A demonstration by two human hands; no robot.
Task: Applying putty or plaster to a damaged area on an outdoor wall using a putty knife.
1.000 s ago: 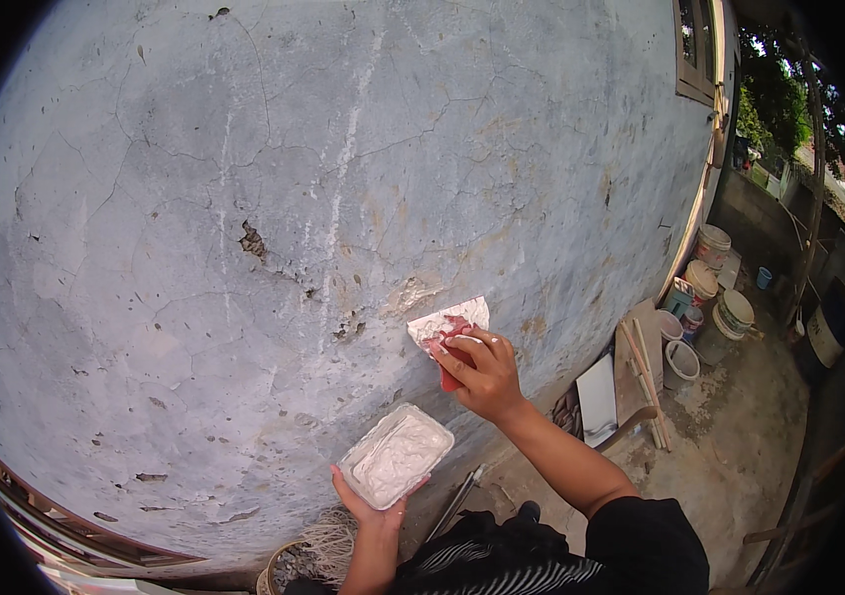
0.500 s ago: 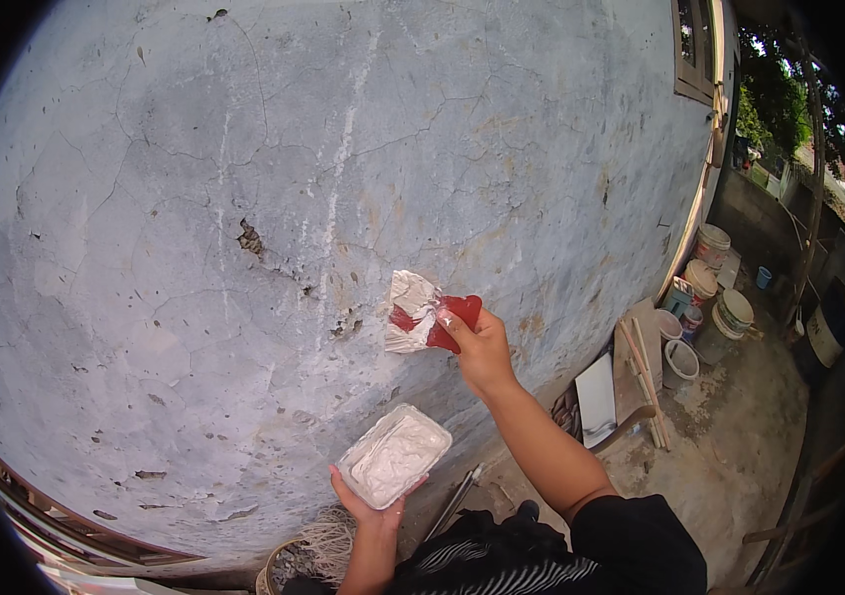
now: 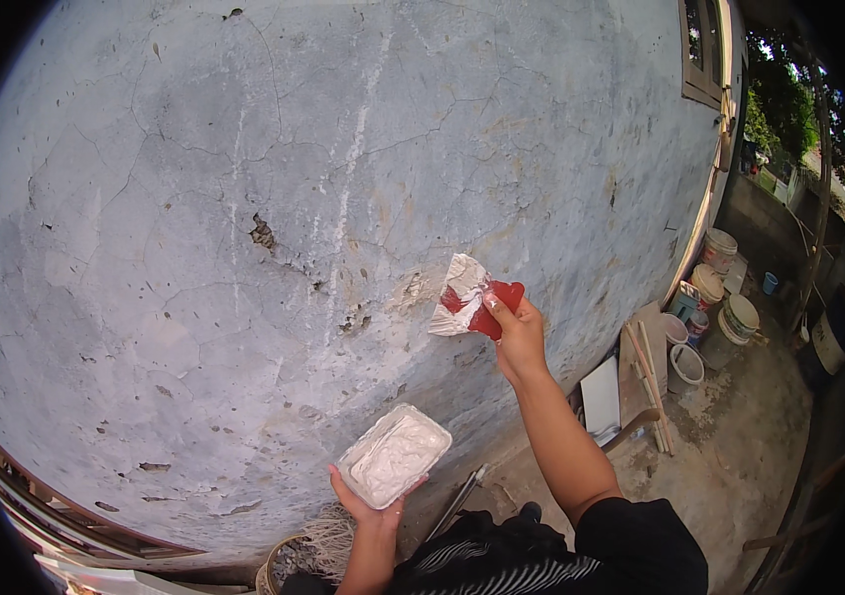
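At six o'clock, nearest the viewer, black clothing (image 3: 517,565) with pale stripes. Above it, the left hand (image 3: 374,511) supports a rectangular container (image 3: 445,442) from beneath, fingers spread to hold its sides; pale paste (image 3: 401,454) lies inside. Just off centre toward three o'clock, the right hand (image 3: 522,337) grips a scraper (image 3: 475,297) by its red handle, fingers closed around it, thumb on the near face; the blade points to nine o'clock, its visible face coated with paste. Beyond stands the bluish wall (image 3: 175,347), with a chipped patch (image 3: 413,290) just beside the blade at nine o'clock and a deeper hole (image 3: 262,231) toward ten.

The step in hand appears to be applying paste to the damaged wall, the blade loaded; a stroke would call for turning the coated face wallward and drawing it flat.

Whether blade and wall touch cannot be told. The right fingertips are hidden behind the handle, and most of the left palm beneath the container. At seven o'clock a tub (image 3: 266,575) is cut off below; farther away at three, buckets (image 3: 738,317) overlap; between one and two, a window (image 3: 702,59) is cropped above. Farthest, at two, foliage (image 3: 775,99) fades into the dark rim.
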